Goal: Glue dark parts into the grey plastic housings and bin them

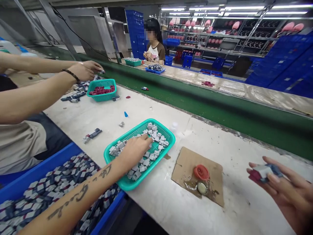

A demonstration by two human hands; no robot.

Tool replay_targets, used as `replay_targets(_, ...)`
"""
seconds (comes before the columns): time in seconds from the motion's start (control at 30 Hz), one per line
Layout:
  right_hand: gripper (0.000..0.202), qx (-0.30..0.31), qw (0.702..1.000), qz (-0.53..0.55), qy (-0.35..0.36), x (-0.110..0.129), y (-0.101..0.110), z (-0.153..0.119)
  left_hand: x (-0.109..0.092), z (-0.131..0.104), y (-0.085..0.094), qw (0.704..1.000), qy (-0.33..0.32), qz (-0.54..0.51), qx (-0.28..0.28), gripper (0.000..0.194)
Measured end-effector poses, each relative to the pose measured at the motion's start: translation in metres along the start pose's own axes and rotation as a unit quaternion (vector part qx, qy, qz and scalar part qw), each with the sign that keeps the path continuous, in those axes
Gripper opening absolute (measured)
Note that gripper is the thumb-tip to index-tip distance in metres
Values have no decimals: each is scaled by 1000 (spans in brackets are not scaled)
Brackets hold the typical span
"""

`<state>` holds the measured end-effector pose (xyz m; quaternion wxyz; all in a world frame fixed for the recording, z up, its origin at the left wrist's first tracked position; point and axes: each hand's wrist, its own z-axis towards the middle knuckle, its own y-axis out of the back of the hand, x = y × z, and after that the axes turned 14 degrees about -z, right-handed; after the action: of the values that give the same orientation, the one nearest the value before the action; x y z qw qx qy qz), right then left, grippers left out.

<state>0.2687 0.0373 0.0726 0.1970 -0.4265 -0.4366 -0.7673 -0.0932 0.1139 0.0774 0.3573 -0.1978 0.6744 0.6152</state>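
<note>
My left hand [137, 148] reaches into a green perforated basket [170, 132]. Its fingers bend down among small light-grey plastic blocks [153, 130], and the fingertips are hidden, so whether they grip a block cannot be made out. At the far right, above the table, my right hand [288, 182] is closed on a small plastic toy part [265, 171] with a grey block, a dark-blue section and a dark-red end. Between my hands, a piece of cardboard [181, 163] lies on the table with a red ring-shaped cap [201, 172], a pale round disc [201, 188] and wet stains.
A blue bin [9, 189] of joined parts stands below at left. A co-worker's hands [85, 70] work near a green basket [102, 98] of dark-red pieces. A green conveyor belt [195, 109] runs behind the table, carrying one part [144, 88]. Another person [155, 42] sits beyond.
</note>
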Motion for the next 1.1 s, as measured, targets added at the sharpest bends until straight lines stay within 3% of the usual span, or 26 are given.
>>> replay_targets(0.07,35,32,991,60,-117,-8,11,-29,-2,-9,5,998,1,-64,-23,11)
replay_targets(0.1,37,34,986,77,-142,-12,14,-42,-4,-17,7,995,1,-91,-34,17)
replay_targets(0.17,40,22,990,63,-121,-15,16,-66,-13,-38,5,976,21,-212,-42,24)
replay_targets(0.2,42,23,994,34,-98,-16,15,-76,-19,-51,1,946,45,-319,-37,25)
replay_targets(0.23,44,18,997,-7,-73,-15,13,-86,-25,-64,-6,891,79,-446,-27,26)
replay_targets(0.3,46,-8,995,-98,-20,-12,5,-100,-38,-89,-25,715,159,-681,-15,28)
replay_targets(0.33,45,-19,991,-131,4,-9,1,-104,-43,-100,-37,629,196,-752,-17,27)
replay_targets(0.37,43,-26,988,-152,29,-6,-3,-107,-49,-109,-48,569,226,-790,-23,26)
replay_targets(0.4,40,-30,984,-164,58,-4,-7,-109,-53,-116,-59,530,250,-810,-28,27)
replay_targets(0.47,31,-31,975,-177,131,1,-14,-108,-60,-126,-77,489,279,-826,-24,23)
replay_targets(0.53,26,-35,958,-187,215,5,-20,-104,-63,-130,-88,472,294,-831,-16,13)
replay_targets(0.6,27,-31,937,-199,284,8,-25,-98,-63,-133,-96,466,309,-829,-20,18)
replay_targets(0.7,29,-14,916,-211,342,11,-34,-92,-63,-138,-102,489,294,-820,-50,30)
replay_targets(0.83,28,12,912,-213,352,9,-47,-88,-63,-145,-107,517,263,-812,-65,36)
replay_targets(1.1,28,33,913,-218,344,-3,-56,-90,-53,-147,-115,506,272,-818,-37,39)
